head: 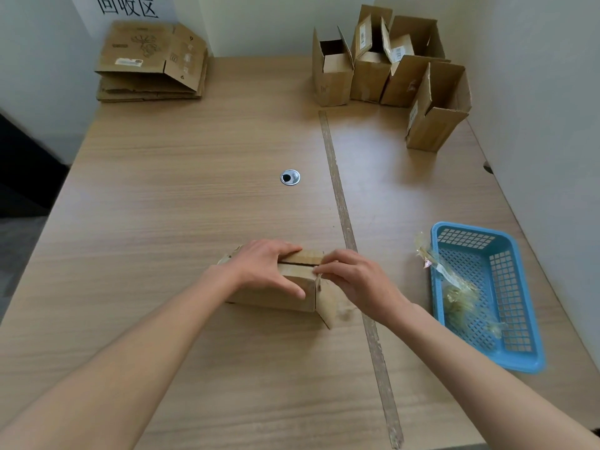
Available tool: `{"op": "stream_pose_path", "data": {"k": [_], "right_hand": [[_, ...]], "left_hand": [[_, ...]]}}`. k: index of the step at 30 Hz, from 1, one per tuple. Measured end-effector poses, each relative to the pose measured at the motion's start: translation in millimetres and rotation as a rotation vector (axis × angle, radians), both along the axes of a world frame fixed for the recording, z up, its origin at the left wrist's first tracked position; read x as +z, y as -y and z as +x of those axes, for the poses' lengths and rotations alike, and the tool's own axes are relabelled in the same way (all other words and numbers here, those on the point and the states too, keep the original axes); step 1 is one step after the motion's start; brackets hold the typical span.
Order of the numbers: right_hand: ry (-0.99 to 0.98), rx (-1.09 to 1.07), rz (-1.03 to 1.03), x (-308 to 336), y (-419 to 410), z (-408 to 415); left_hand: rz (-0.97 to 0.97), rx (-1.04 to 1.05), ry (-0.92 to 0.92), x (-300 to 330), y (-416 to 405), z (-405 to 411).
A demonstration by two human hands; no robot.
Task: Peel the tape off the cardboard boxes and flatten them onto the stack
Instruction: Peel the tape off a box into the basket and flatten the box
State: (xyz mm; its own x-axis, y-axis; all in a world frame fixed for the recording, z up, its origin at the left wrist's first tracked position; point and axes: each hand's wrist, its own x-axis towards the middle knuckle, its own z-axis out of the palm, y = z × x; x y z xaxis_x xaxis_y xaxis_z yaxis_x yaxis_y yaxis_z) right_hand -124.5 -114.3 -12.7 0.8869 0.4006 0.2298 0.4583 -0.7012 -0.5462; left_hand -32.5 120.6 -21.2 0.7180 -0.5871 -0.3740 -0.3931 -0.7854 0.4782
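While both forearms reach in from the near edge of the table [162,190], I see my left hand [264,266] lying over the top of a small cardboard box [276,297], its fingers spread and bent down over the far edge and its thumb pressed on the near side wall, so it holds the box in place. My right hand [354,280] sits just right of those fingers, fingertips drawn together at the box's top right corner, right where the dark seam between the top flaps ends; they seem to pinch something thin there, though I cannot make out the tape itself. Below that pinch, an end flap [326,303] of the box hangs open and tilted outward.

Right of my right hand, well apart from it, a blue basket [519,319] holds crumpled clear tape strips [454,297], one trailing over its left rim. A worn strip [344,222] runs along the table just beyond my right fingertips. Farther out from my left fingers sits a round metal grommet [290,177]. Far beyond them to the left lies the stack of flattened boxes [152,60]; far off to the right stand open boxes [389,69].
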Motion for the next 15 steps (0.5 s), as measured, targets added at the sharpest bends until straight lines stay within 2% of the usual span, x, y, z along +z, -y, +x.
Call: {"op": "stream_pose_path", "data": {"k": [10, 15], "right_hand": [[-0.086, 0.097, -0.104, -8.5, 10.1, 2.1], [-0.259, 0.064, -0.109, -7.1, 21.1, 2.0]], "left_hand": [[0.096, 0.008, 0.047, -4.9, 11.6, -9.7], [0.108, 0.022, 0.070, -8.3, 20.2, -12.0]]}}
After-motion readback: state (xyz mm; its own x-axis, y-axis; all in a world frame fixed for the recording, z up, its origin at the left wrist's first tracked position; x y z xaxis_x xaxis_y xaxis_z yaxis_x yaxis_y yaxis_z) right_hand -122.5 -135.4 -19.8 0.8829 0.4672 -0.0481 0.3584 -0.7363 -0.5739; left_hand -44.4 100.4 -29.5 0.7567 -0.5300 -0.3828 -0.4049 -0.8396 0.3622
